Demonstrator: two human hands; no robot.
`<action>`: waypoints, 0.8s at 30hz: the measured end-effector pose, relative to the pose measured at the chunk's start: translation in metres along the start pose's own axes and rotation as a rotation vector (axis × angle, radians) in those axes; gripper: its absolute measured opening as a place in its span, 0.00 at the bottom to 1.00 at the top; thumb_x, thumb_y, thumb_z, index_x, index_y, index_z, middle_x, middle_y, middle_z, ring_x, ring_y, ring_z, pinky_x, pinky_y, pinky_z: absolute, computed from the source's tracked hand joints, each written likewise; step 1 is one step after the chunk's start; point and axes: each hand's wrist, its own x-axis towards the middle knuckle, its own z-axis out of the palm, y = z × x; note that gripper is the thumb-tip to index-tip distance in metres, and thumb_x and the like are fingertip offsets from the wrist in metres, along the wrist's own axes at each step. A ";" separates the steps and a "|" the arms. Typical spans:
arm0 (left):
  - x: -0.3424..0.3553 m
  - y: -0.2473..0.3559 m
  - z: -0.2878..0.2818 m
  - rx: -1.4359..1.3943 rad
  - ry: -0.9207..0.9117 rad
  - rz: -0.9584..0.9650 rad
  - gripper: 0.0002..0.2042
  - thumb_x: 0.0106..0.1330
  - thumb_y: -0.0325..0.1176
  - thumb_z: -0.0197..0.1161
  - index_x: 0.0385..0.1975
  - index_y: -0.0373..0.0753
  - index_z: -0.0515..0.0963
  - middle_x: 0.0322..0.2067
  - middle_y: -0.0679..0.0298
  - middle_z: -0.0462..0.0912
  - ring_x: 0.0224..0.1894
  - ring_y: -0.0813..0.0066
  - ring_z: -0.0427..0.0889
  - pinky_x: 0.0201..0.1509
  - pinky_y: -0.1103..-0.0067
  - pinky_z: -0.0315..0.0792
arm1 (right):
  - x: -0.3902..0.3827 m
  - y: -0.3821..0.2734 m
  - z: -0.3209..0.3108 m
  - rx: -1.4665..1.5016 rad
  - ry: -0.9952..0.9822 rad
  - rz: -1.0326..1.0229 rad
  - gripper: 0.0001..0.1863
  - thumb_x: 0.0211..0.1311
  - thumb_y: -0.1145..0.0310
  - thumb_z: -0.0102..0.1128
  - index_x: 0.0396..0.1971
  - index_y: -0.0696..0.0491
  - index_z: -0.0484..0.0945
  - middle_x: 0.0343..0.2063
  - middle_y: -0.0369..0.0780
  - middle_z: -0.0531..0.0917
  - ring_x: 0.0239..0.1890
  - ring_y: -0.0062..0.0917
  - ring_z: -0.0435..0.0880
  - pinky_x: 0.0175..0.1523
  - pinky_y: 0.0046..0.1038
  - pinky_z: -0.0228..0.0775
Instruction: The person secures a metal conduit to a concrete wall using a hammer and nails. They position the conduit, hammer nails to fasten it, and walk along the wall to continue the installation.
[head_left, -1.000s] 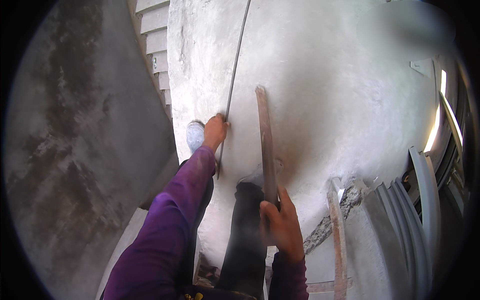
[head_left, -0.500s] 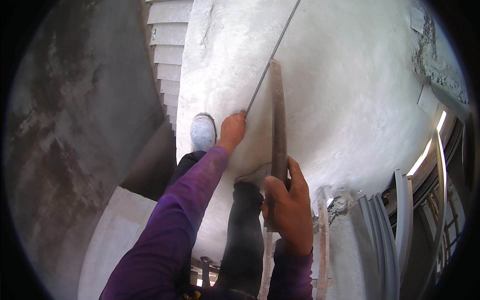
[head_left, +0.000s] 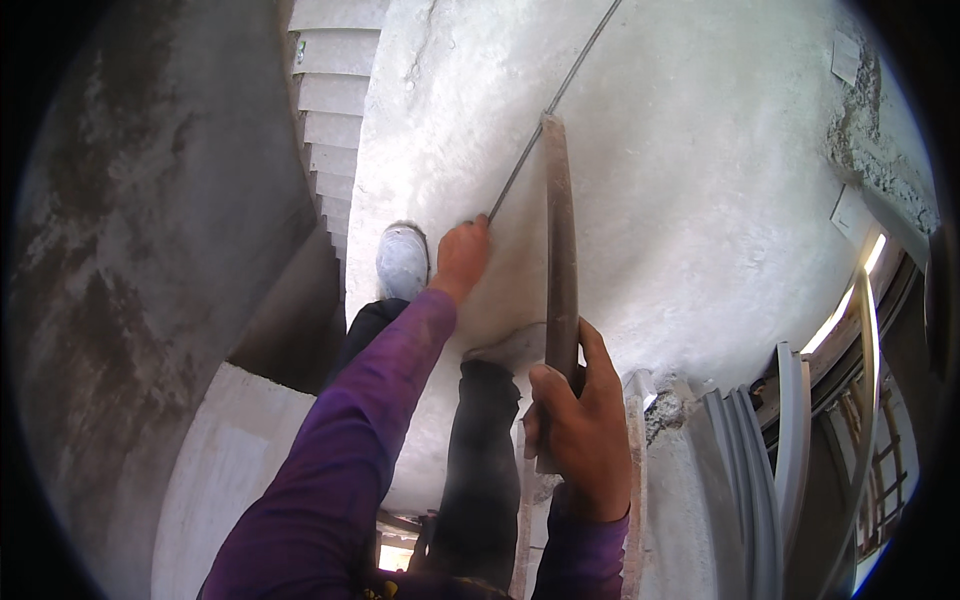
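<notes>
My left hand (head_left: pixel 463 258) is closed around the near end of a thin dark metal rod (head_left: pixel 585 58), which runs away up and to the right over the pale concrete. In my right hand (head_left: pixel 583 420) is a long, rusty brown metal bar (head_left: pixel 562 235), gripped near its lower end with the thumb on its left side. The bar stands nearly straight up in the picture. Its far end meets the rod, or overlaps it; the exact contact is too small to make out. My fingers hide part of the bar's lower end.
Past the slab's left edge, grey steps (head_left: pixel 335 95) descend beside a stained wall (head_left: pixel 150 230). My grey shoe (head_left: pixel 403 262) is on the pale concrete slab (head_left: pixel 700 200). Long grey metal strips (head_left: pixel 760 470) stand at lower right. Broken concrete (head_left: pixel 675 408) lies near them.
The whole view has shifted slightly. Both hands keep their holds, and the bar's far end stays by the rod; the rod's far part appears a little further right.
</notes>
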 end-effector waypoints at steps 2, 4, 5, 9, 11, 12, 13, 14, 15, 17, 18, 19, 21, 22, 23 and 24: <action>0.002 -0.004 0.004 0.008 0.007 -0.005 0.08 0.71 0.31 0.61 0.46 0.37 0.78 0.33 0.46 0.86 0.38 0.42 0.87 0.42 0.54 0.80 | 0.002 0.001 0.000 -0.043 0.007 -0.010 0.31 0.67 0.72 0.59 0.69 0.61 0.63 0.25 0.37 0.79 0.18 0.17 0.76 0.23 0.22 0.69; 0.000 -0.006 0.005 -0.028 0.037 0.023 0.10 0.70 0.32 0.64 0.47 0.35 0.77 0.31 0.45 0.86 0.37 0.41 0.87 0.42 0.53 0.79 | 0.002 0.003 0.005 -0.097 0.026 -0.003 0.32 0.68 0.71 0.58 0.70 0.61 0.62 0.25 0.37 0.79 0.18 0.17 0.75 0.23 0.22 0.69; 0.000 -0.006 0.005 -0.030 0.030 0.027 0.10 0.70 0.32 0.64 0.47 0.35 0.78 0.31 0.45 0.86 0.38 0.41 0.87 0.43 0.53 0.79 | 0.003 0.011 0.007 -0.168 0.050 -0.028 0.31 0.69 0.72 0.57 0.70 0.60 0.61 0.27 0.41 0.81 0.21 0.25 0.79 0.27 0.29 0.72; 0.004 0.000 -0.003 -0.017 -0.010 0.005 0.08 0.70 0.32 0.64 0.44 0.36 0.79 0.33 0.45 0.86 0.39 0.42 0.87 0.43 0.54 0.80 | 0.009 0.032 0.018 -0.293 0.102 -0.069 0.32 0.69 0.73 0.56 0.70 0.60 0.57 0.34 0.54 0.85 0.36 0.49 0.87 0.43 0.45 0.77; 0.006 -0.003 -0.005 -0.005 -0.031 -0.005 0.08 0.70 0.32 0.64 0.43 0.37 0.79 0.33 0.45 0.87 0.40 0.42 0.87 0.44 0.54 0.80 | 0.009 0.033 0.025 -0.290 0.105 -0.044 0.33 0.69 0.72 0.56 0.71 0.61 0.57 0.36 0.58 0.85 0.40 0.54 0.88 0.47 0.47 0.77; 0.009 -0.005 -0.006 -0.002 -0.037 0.004 0.09 0.69 0.33 0.65 0.43 0.36 0.79 0.33 0.45 0.87 0.40 0.41 0.87 0.45 0.54 0.80 | 0.010 0.034 0.026 -0.297 0.107 -0.025 0.33 0.69 0.72 0.56 0.71 0.62 0.56 0.37 0.59 0.85 0.40 0.54 0.88 0.47 0.47 0.77; 0.010 -0.008 -0.007 0.002 -0.041 0.010 0.10 0.69 0.34 0.66 0.43 0.36 0.80 0.33 0.44 0.87 0.40 0.41 0.87 0.45 0.53 0.80 | 0.011 0.036 0.029 -0.304 0.105 -0.006 0.33 0.69 0.72 0.56 0.71 0.63 0.56 0.37 0.59 0.85 0.40 0.54 0.88 0.47 0.46 0.77; 0.011 -0.005 -0.010 0.009 -0.065 -0.007 0.09 0.68 0.33 0.67 0.42 0.36 0.80 0.34 0.44 0.87 0.41 0.41 0.87 0.45 0.54 0.80 | 0.013 0.044 0.030 -0.356 0.131 -0.089 0.34 0.69 0.72 0.56 0.71 0.64 0.56 0.36 0.60 0.85 0.39 0.55 0.88 0.47 0.47 0.77; 0.012 -0.002 -0.012 0.016 -0.088 -0.025 0.08 0.68 0.32 0.67 0.41 0.36 0.81 0.34 0.45 0.87 0.41 0.42 0.87 0.45 0.55 0.81 | 0.017 0.057 0.031 -0.408 0.157 -0.171 0.34 0.69 0.72 0.56 0.71 0.64 0.55 0.36 0.60 0.85 0.39 0.55 0.88 0.47 0.47 0.77; 0.014 -0.002 -0.014 0.036 -0.118 -0.035 0.07 0.67 0.31 0.67 0.40 0.36 0.81 0.35 0.45 0.87 0.43 0.43 0.88 0.46 0.56 0.82 | 0.021 0.069 0.033 -0.462 0.177 -0.261 0.34 0.69 0.72 0.56 0.71 0.66 0.54 0.35 0.60 0.85 0.38 0.56 0.88 0.46 0.47 0.77; 0.014 -0.002 -0.015 0.048 -0.130 -0.028 0.07 0.67 0.31 0.67 0.40 0.36 0.82 0.36 0.45 0.87 0.43 0.43 0.88 0.47 0.56 0.82 | 0.022 0.071 0.033 -0.464 0.174 -0.263 0.34 0.69 0.72 0.56 0.71 0.66 0.54 0.35 0.60 0.85 0.38 0.57 0.87 0.46 0.47 0.77; 0.015 -0.005 -0.014 0.061 -0.141 -0.021 0.07 0.67 0.31 0.67 0.40 0.36 0.82 0.36 0.45 0.87 0.43 0.43 0.88 0.47 0.57 0.82 | 0.023 0.073 0.034 -0.465 0.169 -0.265 0.35 0.69 0.72 0.55 0.71 0.67 0.54 0.35 0.60 0.85 0.38 0.57 0.87 0.46 0.47 0.77; 0.014 -0.009 -0.011 0.092 -0.150 -0.004 0.07 0.67 0.31 0.66 0.40 0.35 0.82 0.37 0.45 0.88 0.43 0.43 0.88 0.48 0.57 0.83 | 0.024 0.076 0.035 -0.451 0.170 -0.230 0.35 0.69 0.72 0.56 0.71 0.66 0.54 0.36 0.61 0.85 0.39 0.57 0.87 0.46 0.47 0.77; 0.014 -0.008 -0.009 0.103 -0.157 0.007 0.07 0.67 0.30 0.66 0.40 0.35 0.82 0.37 0.45 0.88 0.43 0.43 0.88 0.48 0.57 0.83 | 0.025 0.078 0.033 -0.447 0.174 -0.211 0.35 0.69 0.71 0.56 0.72 0.65 0.54 0.36 0.61 0.85 0.39 0.57 0.88 0.47 0.46 0.77; 0.015 -0.009 -0.009 0.110 -0.157 0.017 0.06 0.67 0.30 0.65 0.39 0.35 0.82 0.37 0.45 0.88 0.43 0.43 0.88 0.48 0.57 0.83 | 0.028 0.083 0.033 -0.448 0.173 -0.204 0.35 0.69 0.71 0.56 0.72 0.65 0.54 0.36 0.60 0.85 0.39 0.57 0.88 0.47 0.46 0.78; 0.017 -0.010 -0.010 0.117 -0.158 0.028 0.06 0.67 0.29 0.65 0.39 0.35 0.82 0.37 0.45 0.87 0.43 0.43 0.88 0.48 0.57 0.83 | 0.030 0.089 0.035 -0.449 0.171 -0.197 0.36 0.69 0.71 0.56 0.72 0.65 0.54 0.36 0.60 0.85 0.39 0.57 0.88 0.47 0.46 0.78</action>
